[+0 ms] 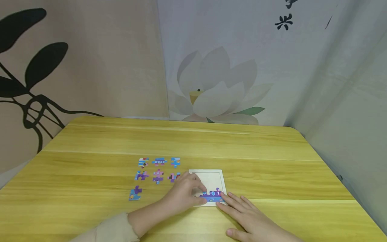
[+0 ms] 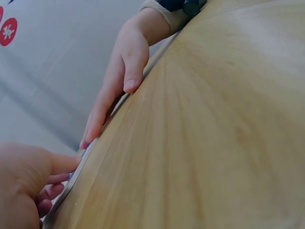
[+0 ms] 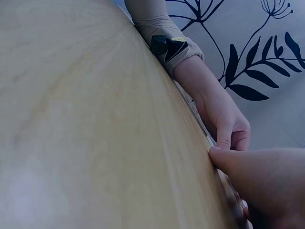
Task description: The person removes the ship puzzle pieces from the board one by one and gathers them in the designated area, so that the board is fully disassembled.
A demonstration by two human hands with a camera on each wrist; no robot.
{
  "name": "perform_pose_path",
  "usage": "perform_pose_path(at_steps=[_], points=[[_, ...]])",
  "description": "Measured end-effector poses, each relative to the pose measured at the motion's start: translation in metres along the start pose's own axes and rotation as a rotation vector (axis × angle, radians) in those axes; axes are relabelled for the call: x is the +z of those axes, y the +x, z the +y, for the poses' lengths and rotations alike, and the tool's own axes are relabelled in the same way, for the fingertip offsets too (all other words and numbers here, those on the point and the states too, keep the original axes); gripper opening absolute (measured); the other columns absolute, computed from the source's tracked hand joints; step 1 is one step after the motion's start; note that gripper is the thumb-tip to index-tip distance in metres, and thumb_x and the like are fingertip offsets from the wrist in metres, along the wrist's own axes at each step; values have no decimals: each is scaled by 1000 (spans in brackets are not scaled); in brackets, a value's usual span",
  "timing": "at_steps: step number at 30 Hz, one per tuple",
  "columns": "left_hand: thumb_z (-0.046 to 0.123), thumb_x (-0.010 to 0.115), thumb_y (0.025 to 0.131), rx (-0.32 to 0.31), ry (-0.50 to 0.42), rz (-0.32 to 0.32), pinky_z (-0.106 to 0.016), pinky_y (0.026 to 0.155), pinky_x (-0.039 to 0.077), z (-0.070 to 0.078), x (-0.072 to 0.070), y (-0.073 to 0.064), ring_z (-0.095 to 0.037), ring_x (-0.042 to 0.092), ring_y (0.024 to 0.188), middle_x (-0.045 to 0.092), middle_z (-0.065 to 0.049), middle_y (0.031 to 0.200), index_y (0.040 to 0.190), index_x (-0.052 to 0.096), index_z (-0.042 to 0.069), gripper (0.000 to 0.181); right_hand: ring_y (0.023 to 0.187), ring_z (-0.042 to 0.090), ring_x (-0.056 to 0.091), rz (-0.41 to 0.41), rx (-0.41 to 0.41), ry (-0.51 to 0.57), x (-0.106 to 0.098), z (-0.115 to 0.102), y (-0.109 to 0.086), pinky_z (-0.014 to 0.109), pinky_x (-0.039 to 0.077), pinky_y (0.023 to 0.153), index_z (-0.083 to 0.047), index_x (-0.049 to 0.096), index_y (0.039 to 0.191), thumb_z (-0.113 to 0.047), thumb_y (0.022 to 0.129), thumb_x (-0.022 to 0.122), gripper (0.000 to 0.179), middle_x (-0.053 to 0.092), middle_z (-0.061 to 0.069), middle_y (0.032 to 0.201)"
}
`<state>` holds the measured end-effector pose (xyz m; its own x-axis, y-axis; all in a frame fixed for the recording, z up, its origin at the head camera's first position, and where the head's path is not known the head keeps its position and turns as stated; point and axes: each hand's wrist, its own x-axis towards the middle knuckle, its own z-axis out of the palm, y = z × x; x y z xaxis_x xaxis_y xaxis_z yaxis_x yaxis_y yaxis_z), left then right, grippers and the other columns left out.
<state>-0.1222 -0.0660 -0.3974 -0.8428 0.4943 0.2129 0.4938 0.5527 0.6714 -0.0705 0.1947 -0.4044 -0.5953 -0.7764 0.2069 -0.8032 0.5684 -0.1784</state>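
Observation:
A square white puzzle tray (image 1: 208,172) lies near the front of the table, with joined purple and blue jigsaw pieces (image 1: 212,195) along its near side. My left hand (image 1: 182,190) reaches over the tray's left side, thumb and forefinger curled together at the left end of the joined row. They pinch a jigsaw piece there, mostly hidden by the fingers. Straight fingers of my right hand (image 1: 246,215) rest on the tray's near right corner and touch the row's right end. Both hands (image 2: 121,71) meet low over the tray's edge in the left wrist view.
Several loose jigsaw pieces (image 1: 159,161) lie in rows left of the tray, one (image 1: 135,193) nearest the front. The left hand overlaps another piece (image 1: 173,177). A wood-grain table (image 1: 260,151) extends back to a printed curtain (image 1: 127,60).

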Motion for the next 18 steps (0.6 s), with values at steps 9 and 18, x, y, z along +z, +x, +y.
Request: perform_pose_path(at_steps=[9, 18], points=[[16, 84, 69, -49, -35, 18, -43, 85, 37, 6, 0, 3, -12, 47, 91, 60, 14, 89, 87, 73, 16, 22, 136, 34, 31, 13, 2, -15, 0, 0, -1, 20, -8, 109, -17, 34, 149, -42, 96, 54, 62, 26, 7, 155], [9, 84, 69, -79, -111, 17, -27, 67, 38, 6, 1, 3, -10, 43, 70, 54, 11, 70, 82, 71, 17, 20, 135, 34, 32, 15, 2, -22, 0, -1, 0, 19, -8, 109, -17, 35, 149, -43, 96, 54, 62, 26, 6, 155]])
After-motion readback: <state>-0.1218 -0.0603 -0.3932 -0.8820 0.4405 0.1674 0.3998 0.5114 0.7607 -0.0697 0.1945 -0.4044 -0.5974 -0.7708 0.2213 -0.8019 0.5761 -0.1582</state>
